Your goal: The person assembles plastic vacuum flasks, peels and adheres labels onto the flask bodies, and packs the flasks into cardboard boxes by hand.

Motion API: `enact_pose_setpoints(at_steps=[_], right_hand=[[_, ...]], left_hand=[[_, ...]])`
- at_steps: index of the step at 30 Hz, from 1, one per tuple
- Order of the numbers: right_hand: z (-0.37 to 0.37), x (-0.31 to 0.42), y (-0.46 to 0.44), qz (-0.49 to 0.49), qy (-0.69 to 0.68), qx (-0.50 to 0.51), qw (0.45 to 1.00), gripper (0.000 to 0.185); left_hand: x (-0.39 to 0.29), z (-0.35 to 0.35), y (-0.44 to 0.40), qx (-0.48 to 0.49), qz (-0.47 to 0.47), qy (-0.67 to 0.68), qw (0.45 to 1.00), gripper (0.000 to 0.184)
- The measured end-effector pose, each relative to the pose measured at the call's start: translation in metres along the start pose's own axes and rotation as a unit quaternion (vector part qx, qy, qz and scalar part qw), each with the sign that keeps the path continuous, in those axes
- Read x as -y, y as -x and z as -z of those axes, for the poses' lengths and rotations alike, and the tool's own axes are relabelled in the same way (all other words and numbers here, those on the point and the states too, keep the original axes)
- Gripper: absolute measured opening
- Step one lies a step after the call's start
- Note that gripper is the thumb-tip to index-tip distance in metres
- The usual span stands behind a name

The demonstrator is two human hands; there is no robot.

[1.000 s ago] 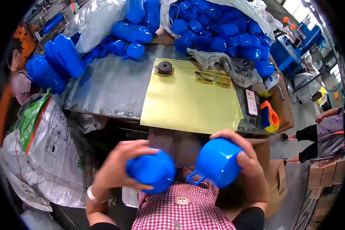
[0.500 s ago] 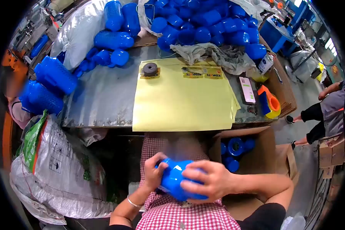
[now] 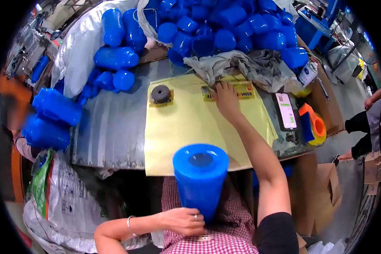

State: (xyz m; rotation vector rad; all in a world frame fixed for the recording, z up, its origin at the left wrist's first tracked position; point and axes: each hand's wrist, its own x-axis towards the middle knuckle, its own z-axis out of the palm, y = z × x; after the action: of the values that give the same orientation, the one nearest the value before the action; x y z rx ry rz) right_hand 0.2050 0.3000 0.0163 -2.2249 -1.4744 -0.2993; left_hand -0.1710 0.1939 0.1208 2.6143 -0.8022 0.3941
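A blue plastic container (image 3: pixel 201 180) stands upright over my lap, its wide round end with a dark circular centre facing up. Low on its side, my left hand (image 3: pixel 184 222) is closed against it with curled fingers. My right hand (image 3: pixel 227 100) reaches across the table, fingertips down on the yellow-and-black labels (image 3: pixel 244 90) at the back of the yellow sheets (image 3: pixel 182 131). Those fingers are bent together, and whatever is under them is hidden. A dark ring-shaped roll (image 3: pixel 161 94) rests on another label to the left.
Blue containers (image 3: pixel 228 40) are heaped at the back beside a grey rag (image 3: pixel 237 65). A phone (image 3: pixel 286 111) and an orange tape dispenser (image 3: pixel 312 123) lie at the right. A white sack (image 3: pixel 67 207) stands lower left, a cardboard box (image 3: pixel 321 194) lower right.
My right hand has left the blue container and moved forward to the labels. The container has turned from lying sideways to upright, with my left hand now at its lower part.
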Motion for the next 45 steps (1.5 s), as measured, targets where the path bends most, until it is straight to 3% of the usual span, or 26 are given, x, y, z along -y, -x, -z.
enact_pose_setpoints(at_steps=[1, 2, 3, 5, 7, 10, 11, 14, 16, 17, 19, 22, 25, 27, 30, 32, 33, 34, 36, 37, 38, 39, 40, 42, 44, 45], right_hand=[[0.011, 0.001, 0.000, 0.009, -0.057, 0.009, 0.998, 0.028], [0.021, 0.000, -0.001, 0.005, -0.058, 0.010, 0.998, 0.028], [0.029, -0.005, 0.000, -0.027, -0.128, 0.006, 0.991, 0.025], [0.033, -0.026, 0.000, -0.056, -0.195, 0.006, 0.979, 0.021], [0.036, -0.052, 0.001, -0.062, -0.069, -0.156, 0.983, 0.019], [0.034, -0.058, 0.004, -0.146, -0.013, -0.129, 0.981, 0.018], [0.033, -0.057, 0.004, -0.126, 0.000, -0.134, 0.983, 0.018], [0.037, -0.055, 0.006, -0.051, -0.052, -0.143, 0.987, 0.017], [0.037, -0.059, 0.006, -0.070, -0.092, -0.114, 0.987, 0.016], [0.037, -0.060, 0.005, -0.077, -0.054, -0.113, 0.989, 0.016], [0.032, -0.060, 0.004, -0.083, -0.022, -0.111, 0.990, 0.017], [0.031, -0.062, 0.003, -0.109, -0.010, -0.149, 0.983, 0.019], [0.071, -0.022, 0.004, 0.034, -0.140, -0.211, 0.967, 0.026], [0.128, 0.039, 0.022, 0.117, -0.371, -0.070, 0.919, 0.027], [0.186, 0.112, 0.065, 0.235, -0.222, -0.027, 0.946, 0.023], [0.196, 0.119, 0.086, 0.242, -0.184, -0.125, 0.944, 0.019], [0.206, 0.119, 0.094, 0.246, -0.182, -0.123, 0.944, 0.019], [0.219, 0.119, 0.104, 0.236, -0.139, -0.170, 0.947, 0.019], [0.231, 0.121, 0.122, 0.225, -0.094, -0.207, 0.947, 0.019], [0.234, 0.123, 0.129, 0.212, -0.088, -0.234, 0.945, 0.021], [0.237, 0.124, 0.135, 0.199, -0.083, -0.260, 0.941, 0.022], [0.240, 0.124, 0.142, 0.203, -0.084, -0.256, 0.941, 0.022], [0.242, 0.124, 0.149, 0.185, -0.109, -0.263, 0.941, 0.023], [0.244, 0.129, 0.164, 0.136, -0.173, -0.249, 0.943, 0.023], [0.234, 0.131, 0.183, 0.022, -0.342, -0.140, 0.929, 0.018], [0.227, 0.137, 0.193, 0.022, -0.350, -0.132, 0.927, 0.018]], left_hand=[[0.015, 0.014, -0.004, -0.041, -0.023, 0.016, 0.999, 0.025], [0.031, 0.032, -0.003, -0.195, 0.046, 0.025, 0.979, 0.018], [0.055, 0.052, -0.012, -0.196, 0.049, 0.029, 0.979, 0.018], [0.121, 0.090, -0.032, -0.238, 0.345, 0.020, 0.908, 0.011], [0.213, 0.057, -0.043, -0.192, 0.317, 0.083, 0.925, 0.017], [0.307, -0.005, -0.075, -0.153, 0.329, 0.062, 0.930, 0.029], [0.327, -0.020, -0.086, -0.172, 0.338, -0.002, 0.925, 0.032], [0.345, -0.037, -0.104, -0.197, 0.363, -0.079, 0.907, 0.030], [0.350, -0.037, -0.105, -0.196, 0.379, -0.100, 0.899, 0.025], [0.352, -0.035, -0.101, -0.250, 0.365, -0.055, 0.895, 0.021], [0.332, -0.016, -0.096, -0.348, 0.394, 0.115, 0.843, 0.015], [0.269, 0.030, -0.074, -0.440, 0.318, -0.067, 0.837, 0.023], [0.191, 0.081, -0.056, -0.346, 0.318, -0.227, 0.853, 0.025], [0.147, 0.090, -0.046, -0.299, 0.357, -0.237, 0.853, 0.024], [0.088, 0.090, -0.041, -0.253, 0.389, -0.197, 0.864, 0.035], [0.038, 0.077, -0.041, -0.289, 0.422, -0.083, 0.855, 0.053], [0.013, 0.053, -0.037, -0.348, 0.404, -0.047, 0.845, 0.060], [-0.012, 0.022, -0.033, -0.405, 0.387, -0.009, 0.829, 0.067], [-0.061, -0.032, -0.032, -0.306, 0.432, -0.018, 0.848, 0.081], [-0.072, -0.056, -0.021, -0.241, 0.488, -0.056, 0.837, 0.078], [-0.075, -0.070, -0.011, -0.257, 0.552, -0.055, 0.792, 0.059], [-0.072, -0.077, 0.009, -0.320, 0.557, -0.058, 0.764, 0.053], [-0.070, -0.076, 0.031, -0.380, 0.559, -0.063, 0.734, 0.048], [-0.084, -0.067, 0.062, -0.487, 0.598, 0.083, 0.631, 0.051], [-0.097, -0.080, 0.092, -0.494, 0.607, 0.128, 0.609, 0.053], [-0.102, -0.084, 0.099, -0.474, 0.611, 0.104, 0.626, 0.052]])
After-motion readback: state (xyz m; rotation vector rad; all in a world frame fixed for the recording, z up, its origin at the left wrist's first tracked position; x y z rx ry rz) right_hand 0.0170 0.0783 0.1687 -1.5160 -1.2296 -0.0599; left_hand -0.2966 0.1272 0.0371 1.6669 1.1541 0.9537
